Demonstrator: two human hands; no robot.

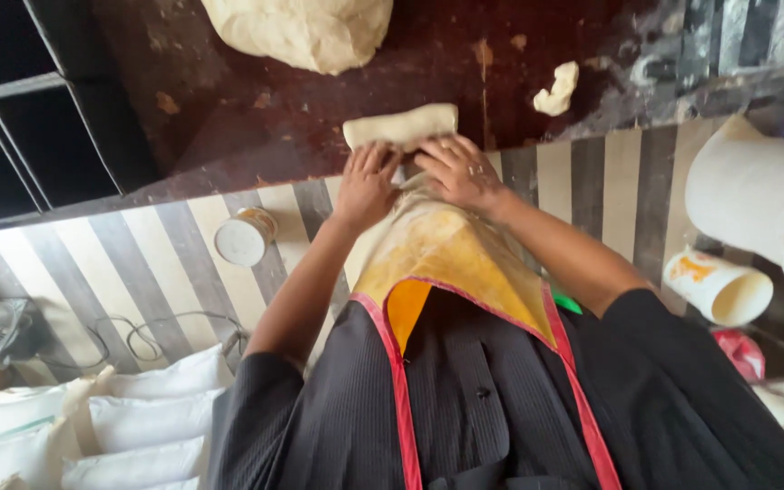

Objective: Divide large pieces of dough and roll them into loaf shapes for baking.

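A person in a dark pinstriped shirt and a yellow apron (446, 259) trimmed in red works a small log of pale dough (401, 125) at the near edge of a dark, worn wooden table (256, 109), just above the centre of the frame. The left hand (367, 181) rests with fingers close together and curled down onto the near edge of the dough log; the right hand (460, 171) lies beside it, fingers spread a little wider and pressed flat at the dough's lower right edge. Both hands touch the log without gripping around it

At the top centre of the frame a large, rounded mass of dough (301, 32) sits on the same table, smooth and slightly creased, well apart from the hands. A small torn scrap of dough (555, 91) lies at upper right, near the table's scuffed, flaking edge. The tabletop shows chipped patches and bits of dried residue

Below the table, a striped surface of grey and cream bands runs across the middle of the frame. On it at left stands a round tin (245, 238) with a white lid. White filled sacks (151, 422) are stacked at lower left, with thin cables looping above them. At right stand a tall white sack (759, 195) and a tipped paper cup (719, 286). A dark metal rack (20, 118) fills the upper left
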